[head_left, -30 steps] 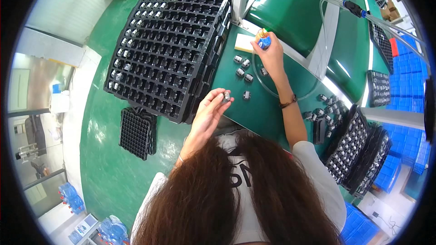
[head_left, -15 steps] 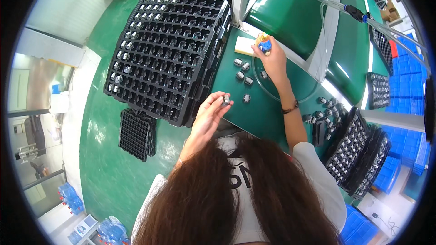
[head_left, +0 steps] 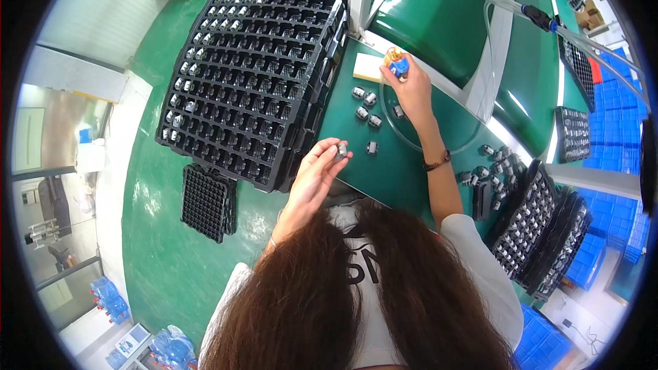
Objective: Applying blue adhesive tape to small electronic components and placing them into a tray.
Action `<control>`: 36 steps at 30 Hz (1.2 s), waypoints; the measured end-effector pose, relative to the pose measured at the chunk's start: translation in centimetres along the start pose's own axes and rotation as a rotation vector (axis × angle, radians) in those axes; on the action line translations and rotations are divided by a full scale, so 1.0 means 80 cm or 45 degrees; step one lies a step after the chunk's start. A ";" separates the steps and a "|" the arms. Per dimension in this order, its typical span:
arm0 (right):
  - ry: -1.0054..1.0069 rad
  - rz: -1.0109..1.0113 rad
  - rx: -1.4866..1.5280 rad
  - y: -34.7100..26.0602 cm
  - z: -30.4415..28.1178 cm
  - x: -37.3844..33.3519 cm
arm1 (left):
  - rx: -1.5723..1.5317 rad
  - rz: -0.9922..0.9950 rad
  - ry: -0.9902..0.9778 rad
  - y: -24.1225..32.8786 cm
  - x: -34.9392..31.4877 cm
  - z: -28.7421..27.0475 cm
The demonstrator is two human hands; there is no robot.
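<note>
My left hand (head_left: 313, 179) pinches a small silver cylindrical metal part (head_left: 340, 151) between thumb and fingers, over the near left edge of the green worktop (head_left: 401, 178). Farther off and to the right, my right hand (head_left: 411, 89) is closed around a small blue-and-orange object (head_left: 395, 63), whose exact kind I cannot make out. It is beside a flat white block with a yellowish side (head_left: 369, 67). Between my hands, several similar metal parts (head_left: 362, 113) lie on the worktop, one of them (head_left: 371, 147) nearer my left hand.
A large black compartment tray (head_left: 253, 82), partly filled with metal parts, stands at left. A smaller black tray stack (head_left: 204, 203) sits below it. Loose parts (head_left: 504, 164) and filled trays (head_left: 524, 229) lie at right. A clear hose (head_left: 404, 138) loops across the worktop; a white post (head_left: 358, 0) rises behind.
The blue-and-orange object has shifted very slightly in my right hand. My left hand keeps its place with the metal part.
</note>
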State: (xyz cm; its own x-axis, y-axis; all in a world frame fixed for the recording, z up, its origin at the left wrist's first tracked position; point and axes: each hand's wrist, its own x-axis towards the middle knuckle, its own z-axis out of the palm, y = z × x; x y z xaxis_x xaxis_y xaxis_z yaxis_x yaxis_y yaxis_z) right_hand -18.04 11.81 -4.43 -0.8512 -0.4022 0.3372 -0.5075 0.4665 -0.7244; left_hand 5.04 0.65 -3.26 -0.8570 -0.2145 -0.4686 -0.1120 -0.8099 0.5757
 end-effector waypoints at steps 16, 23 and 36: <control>-0.054 0.028 0.015 -0.002 -0.013 -0.001 | 0.002 -0.021 0.003 0.000 -0.001 -0.001; -0.070 0.028 0.020 -0.001 -0.021 -0.008 | -0.018 -0.006 0.019 0.000 0.001 0.003; -0.145 0.058 0.109 0.002 -0.002 0.051 | 0.023 -0.036 0.000 0.009 0.014 0.013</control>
State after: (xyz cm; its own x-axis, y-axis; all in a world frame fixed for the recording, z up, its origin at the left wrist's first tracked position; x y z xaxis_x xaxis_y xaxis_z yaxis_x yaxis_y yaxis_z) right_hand -21.63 10.35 -3.03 -0.8501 -0.4708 0.2358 -0.4510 0.4197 -0.7877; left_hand 3.43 0.38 -2.65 -0.8534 -0.1915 -0.4849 -0.1454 -0.8058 0.5741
